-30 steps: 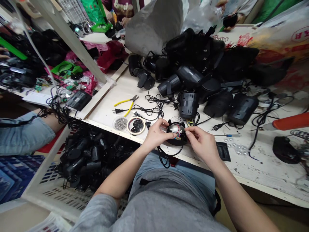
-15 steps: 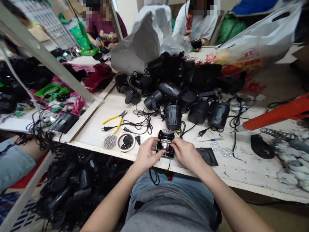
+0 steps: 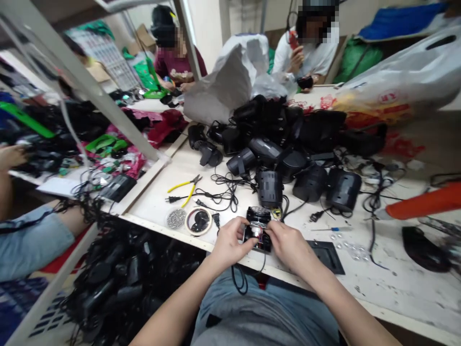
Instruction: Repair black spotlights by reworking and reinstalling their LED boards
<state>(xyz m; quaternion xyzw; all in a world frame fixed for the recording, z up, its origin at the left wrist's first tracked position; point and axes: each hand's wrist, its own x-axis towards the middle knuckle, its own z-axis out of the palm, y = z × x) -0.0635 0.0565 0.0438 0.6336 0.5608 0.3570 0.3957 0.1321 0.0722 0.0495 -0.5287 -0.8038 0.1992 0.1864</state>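
Both hands are at an opened black device housing (image 3: 260,215) that lies at the table's front edge, with a silvery part and thin wires showing inside. My left hand (image 3: 230,244) grips its left side, thumb laid over the lower part. From the right, my right hand (image 3: 288,240) pinches the housing's side with bent fingers; whether a wire is also between them I cannot make out. A black cable (image 3: 239,280) hangs from it over the table edge. Beside my right hand lies a flat black rectangular cover (image 3: 327,257). Just behind stands a black cylindrical lamp-like housing (image 3: 269,188).
Yellow-handled pliers (image 3: 185,188), a dish of screws (image 3: 176,219) and a tape roll (image 3: 186,225) lie left. A blue screwdriver (image 3: 334,229), clear lenses (image 3: 355,251) and an orange-handled tool (image 3: 421,202) are right. Black housings (image 3: 266,125) pile up behind. Co-workers sit across and left.
The view has shifted, so the table appears lower and further right. Both hands stay on the opened housing. The co-worker across at right has raised a hand with a red tool.
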